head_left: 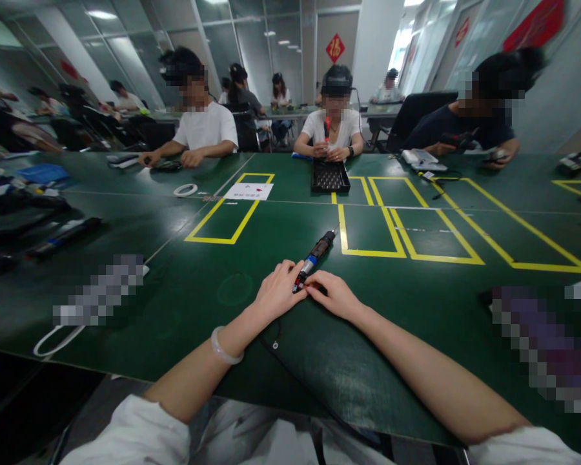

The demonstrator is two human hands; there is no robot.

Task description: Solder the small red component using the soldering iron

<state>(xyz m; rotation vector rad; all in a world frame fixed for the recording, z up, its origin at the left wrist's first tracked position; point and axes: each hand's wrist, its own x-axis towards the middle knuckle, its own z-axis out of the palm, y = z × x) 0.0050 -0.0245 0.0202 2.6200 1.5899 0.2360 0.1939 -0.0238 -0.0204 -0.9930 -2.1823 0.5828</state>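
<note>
We have both hands on the near end of a slim black electric screwdriver with a blue and red collar [314, 256], which lies flat on the green worktop [198, 303], tip pointing away from us. Our left hand [277, 292] curls loosely with its fingertips on the red end; our right hand [333, 294] pinches the same end from the other side. We judge this the pick-up step: next we need a firm grip round the barrel before lifting.

red diamond sign [335, 47] on far wall: 福 | white sheet [248, 190]: print unreadable
</note>
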